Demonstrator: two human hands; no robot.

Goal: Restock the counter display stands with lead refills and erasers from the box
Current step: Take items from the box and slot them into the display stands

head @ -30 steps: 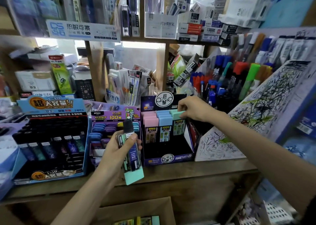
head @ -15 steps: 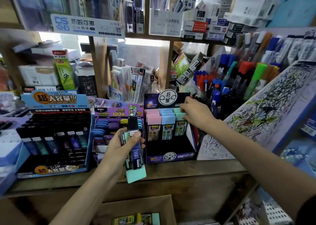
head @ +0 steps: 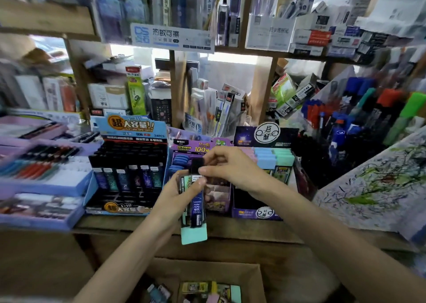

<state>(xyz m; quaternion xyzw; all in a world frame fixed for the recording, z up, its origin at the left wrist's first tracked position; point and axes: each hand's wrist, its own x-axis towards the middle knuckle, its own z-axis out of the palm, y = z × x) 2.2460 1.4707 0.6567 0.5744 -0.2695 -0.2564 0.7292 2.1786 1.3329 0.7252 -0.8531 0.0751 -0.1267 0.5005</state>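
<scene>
The right hand (head: 232, 166) pinches the cap of the slim dark plastic lead-refill case (head: 197, 201). The left hand (head: 173, 201) grips it against a mint-green rectangular eraser (head: 193, 234). Best to draw the case straight upward, with the eraser held firm.

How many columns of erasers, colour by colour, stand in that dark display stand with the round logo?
Pink erasers: 1 column, partly behind a hand
Blue erasers: 1 column
Mint-green erasers: 1 column
Total: 3 columns
</scene>
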